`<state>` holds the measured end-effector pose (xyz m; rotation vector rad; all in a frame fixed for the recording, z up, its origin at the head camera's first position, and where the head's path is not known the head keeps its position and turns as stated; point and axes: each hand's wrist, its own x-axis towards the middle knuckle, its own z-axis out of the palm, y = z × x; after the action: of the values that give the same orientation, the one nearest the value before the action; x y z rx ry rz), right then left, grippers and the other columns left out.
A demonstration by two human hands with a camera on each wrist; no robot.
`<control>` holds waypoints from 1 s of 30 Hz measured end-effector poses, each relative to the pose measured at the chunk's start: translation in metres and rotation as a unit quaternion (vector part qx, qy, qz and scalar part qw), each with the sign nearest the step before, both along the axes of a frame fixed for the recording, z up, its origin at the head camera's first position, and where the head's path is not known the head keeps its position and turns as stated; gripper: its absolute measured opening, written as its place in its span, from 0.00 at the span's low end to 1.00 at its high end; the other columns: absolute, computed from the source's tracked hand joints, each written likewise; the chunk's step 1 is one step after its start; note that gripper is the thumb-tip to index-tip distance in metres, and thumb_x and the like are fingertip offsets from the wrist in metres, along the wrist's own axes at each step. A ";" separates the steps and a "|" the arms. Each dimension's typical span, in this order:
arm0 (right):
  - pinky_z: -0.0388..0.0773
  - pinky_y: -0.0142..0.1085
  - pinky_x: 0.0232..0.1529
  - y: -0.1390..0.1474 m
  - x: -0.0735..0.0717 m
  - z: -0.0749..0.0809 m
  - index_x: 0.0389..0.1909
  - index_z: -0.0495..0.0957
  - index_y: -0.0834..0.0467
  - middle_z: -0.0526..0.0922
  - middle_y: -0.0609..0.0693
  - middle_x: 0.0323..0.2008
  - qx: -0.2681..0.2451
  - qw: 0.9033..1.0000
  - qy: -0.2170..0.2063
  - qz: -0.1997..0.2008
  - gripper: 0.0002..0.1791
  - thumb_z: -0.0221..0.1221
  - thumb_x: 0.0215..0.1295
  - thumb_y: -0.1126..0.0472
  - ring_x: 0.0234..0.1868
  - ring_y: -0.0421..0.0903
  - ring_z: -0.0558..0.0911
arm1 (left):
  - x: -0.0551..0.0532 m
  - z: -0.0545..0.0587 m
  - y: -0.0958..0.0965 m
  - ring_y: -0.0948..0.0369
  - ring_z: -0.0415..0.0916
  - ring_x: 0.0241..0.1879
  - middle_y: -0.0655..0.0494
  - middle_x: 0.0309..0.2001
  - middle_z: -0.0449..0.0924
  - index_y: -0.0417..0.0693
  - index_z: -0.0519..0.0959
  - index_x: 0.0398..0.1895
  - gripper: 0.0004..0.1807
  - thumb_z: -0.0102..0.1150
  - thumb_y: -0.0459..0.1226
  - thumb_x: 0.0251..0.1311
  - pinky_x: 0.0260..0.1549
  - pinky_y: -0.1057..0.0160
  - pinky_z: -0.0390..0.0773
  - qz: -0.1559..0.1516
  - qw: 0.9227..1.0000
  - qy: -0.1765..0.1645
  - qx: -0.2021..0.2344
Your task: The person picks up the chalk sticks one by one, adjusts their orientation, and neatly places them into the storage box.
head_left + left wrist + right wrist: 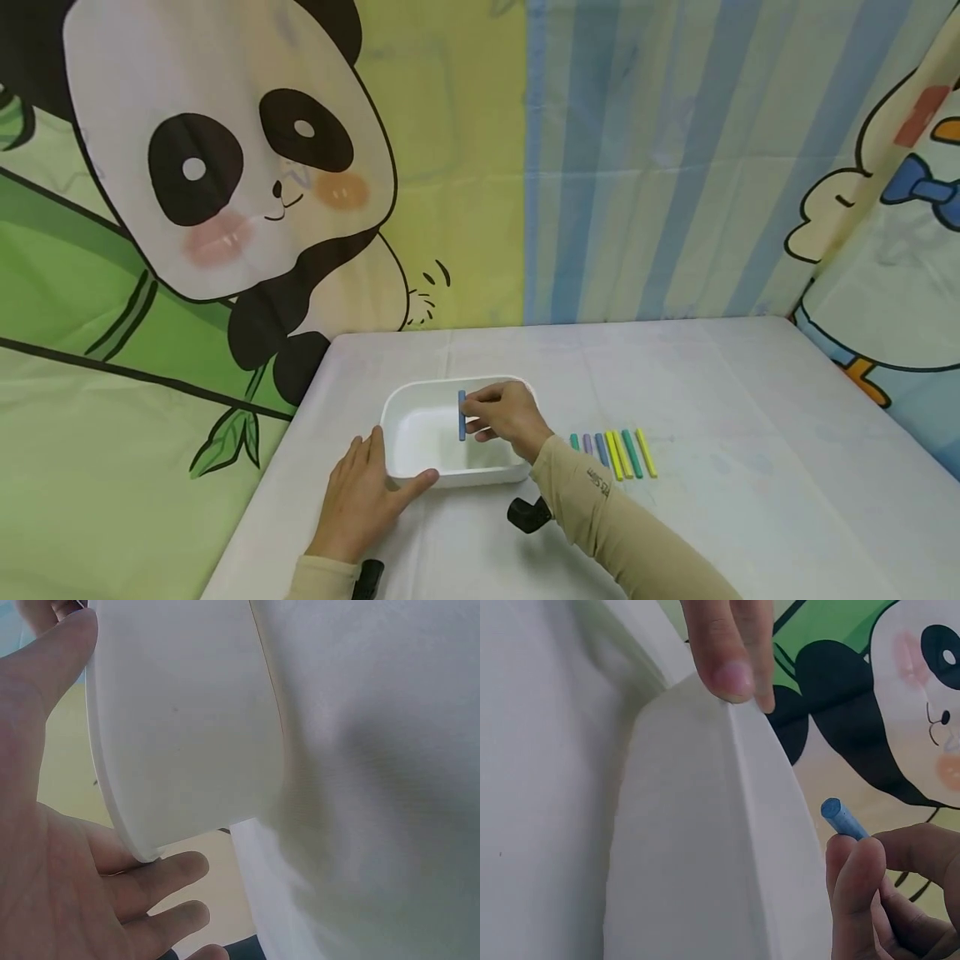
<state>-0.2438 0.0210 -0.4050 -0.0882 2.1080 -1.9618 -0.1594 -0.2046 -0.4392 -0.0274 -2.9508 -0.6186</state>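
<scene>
Left hand [363, 500] spread and loose, right hand [506, 417] pinching, at a white table [750, 408].
On it stands a white tub [480, 478], the left thumb touching its near rim, straight fingers at its left side; just right lies a row of coloured sticks [614, 456]; one blue stick [461, 429] sits between right thumb and fingers, above the tub.

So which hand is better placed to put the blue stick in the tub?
Likely the right hand: it pinches the blue stick over the white tub, while the left hand just touches the tub.
</scene>
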 end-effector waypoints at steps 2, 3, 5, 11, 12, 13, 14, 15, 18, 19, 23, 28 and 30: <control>0.86 0.37 0.32 -0.007 -0.002 -0.002 0.42 0.85 0.66 0.87 0.57 0.37 0.000 1.000 -0.006 -0.004 0.09 0.67 0.64 0.66 0.32 0.50 0.88 | 0.000 -0.001 0.000 0.34 0.53 0.74 0.28 0.72 0.59 0.25 0.53 0.76 0.69 0.52 0.78 0.52 0.70 0.35 0.54 0.002 1.000 0.002 -0.002; 0.86 0.37 0.32 -0.011 -0.003 -0.004 0.42 0.85 0.66 0.87 0.57 0.37 0.001 1.000 -0.008 -0.006 0.09 0.67 0.64 0.66 0.31 0.49 0.88 | 0.000 -0.001 0.000 0.34 0.53 0.74 0.28 0.72 0.60 0.25 0.53 0.76 0.69 0.52 0.78 0.52 0.70 0.35 0.54 0.002 1.000 0.003 -0.003; 0.86 0.36 0.32 -0.017 -0.006 -0.007 0.41 0.84 0.67 0.86 0.57 0.37 0.006 1.000 -0.014 -0.012 0.08 0.67 0.64 0.66 0.31 0.49 0.88 | -0.001 -0.002 0.000 0.34 0.53 0.74 0.28 0.72 0.60 0.25 0.53 0.76 0.69 0.51 0.78 0.52 0.70 0.35 0.55 0.001 1.000 0.006 -0.004; 0.85 0.34 0.29 -0.031 -0.011 -0.019 0.40 0.84 0.67 0.87 0.57 0.34 0.034 0.998 -0.030 -0.033 0.08 0.67 0.63 0.68 0.29 0.48 0.88 | -0.001 -0.003 -0.001 0.34 0.53 0.74 0.28 0.72 0.60 0.26 0.53 0.76 0.70 0.52 0.78 0.52 0.70 0.35 0.55 -0.001 1.000 0.006 -0.001; 0.85 0.33 0.28 -0.033 -0.011 -0.020 0.40 0.84 0.68 0.87 0.57 0.32 0.040 0.998 -0.032 -0.035 0.07 0.67 0.62 0.68 0.28 0.47 0.88 | -0.001 -0.003 -0.001 0.34 0.53 0.74 0.28 0.72 0.60 0.25 0.52 0.76 0.70 0.52 0.78 0.52 0.70 0.35 0.55 -0.001 1.000 0.005 0.000; 0.85 0.33 0.27 -0.035 -0.011 -0.021 0.39 0.85 0.68 0.87 0.57 0.31 0.044 0.998 -0.033 -0.038 0.07 0.67 0.62 0.68 0.27 0.46 0.88 | 0.000 -0.003 -0.001 0.34 0.53 0.74 0.28 0.72 0.60 0.25 0.52 0.76 0.70 0.52 0.77 0.52 0.70 0.35 0.55 -0.002 1.000 0.005 0.001; 0.84 0.32 0.27 -0.038 -0.011 -0.023 0.39 0.85 0.68 0.87 0.57 0.31 0.049 0.997 -0.035 -0.040 0.07 0.67 0.62 0.68 0.26 0.45 0.88 | 0.000 -0.003 -0.001 0.34 0.53 0.74 0.28 0.72 0.60 0.25 0.52 0.76 0.69 0.52 0.77 0.52 0.70 0.35 0.55 -0.002 1.000 0.005 0.001; 0.84 0.32 0.26 -0.040 -0.010 -0.024 0.38 0.85 0.68 0.87 0.57 0.30 0.053 0.997 -0.037 -0.041 0.06 0.68 0.62 0.69 0.25 0.44 0.87 | 0.000 -0.004 -0.001 0.34 0.53 0.73 0.28 0.72 0.60 0.25 0.53 0.76 0.69 0.52 0.77 0.52 0.70 0.35 0.55 -0.002 1.000 0.006 0.000; 0.84 0.31 0.25 -0.047 -0.010 -0.027 0.36 0.86 0.67 0.87 0.58 0.27 0.065 0.996 -0.042 -0.042 0.05 0.68 0.60 0.70 0.22 0.43 0.86 | 0.000 -0.005 -0.002 0.34 0.54 0.73 0.28 0.72 0.61 0.26 0.53 0.76 0.69 0.52 0.77 0.52 0.70 0.35 0.55 -0.001 1.000 0.007 -0.002; 0.84 0.32 0.25 -0.050 -0.011 -0.028 0.35 0.86 0.67 0.87 0.58 0.26 0.068 0.996 -0.042 -0.042 0.04 0.68 0.60 0.70 0.22 0.43 0.86 | 0.000 -0.005 -0.002 0.34 0.54 0.73 0.28 0.72 0.61 0.26 0.53 0.76 0.69 0.52 0.77 0.52 0.70 0.35 0.55 0.000 1.000 0.008 -0.004; 0.84 0.32 0.24 -0.059 -0.013 -0.034 0.33 0.86 0.66 0.87 0.58 0.24 0.089 0.994 -0.043 -0.038 0.03 0.69 0.60 0.69 0.20 0.43 0.85 | 0.000 -0.006 -0.002 0.34 0.54 0.73 0.28 0.72 0.61 0.26 0.53 0.75 0.70 0.51 0.78 0.52 0.70 0.35 0.55 0.002 1.000 0.011 -0.007; 0.82 0.32 0.22 -0.068 -0.017 -0.041 0.31 0.87 0.66 0.86 0.56 0.21 0.119 0.991 -0.039 -0.039 0.02 0.69 0.59 0.69 0.18 0.43 0.84 | 0.000 -0.006 -0.002 0.35 0.55 0.73 0.28 0.71 0.62 0.26 0.53 0.76 0.69 0.53 0.77 0.52 0.70 0.36 0.56 -0.003 1.000 0.015 -0.002; 0.81 0.31 0.21 -0.071 -0.017 -0.042 0.29 0.87 0.65 0.85 0.55 0.19 0.127 0.990 -0.036 -0.040 0.02 0.69 0.59 0.70 0.17 0.43 0.83 | 0.000 -0.007 -0.001 0.35 0.55 0.73 0.29 0.71 0.62 0.26 0.53 0.76 0.69 0.53 0.77 0.53 0.70 0.36 0.56 -0.006 1.000 0.017 0.000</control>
<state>-0.2606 -0.0503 -0.4475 0.1136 2.3249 -1.6916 -0.1589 -0.2060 -0.4459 -0.0547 -2.9198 -0.6146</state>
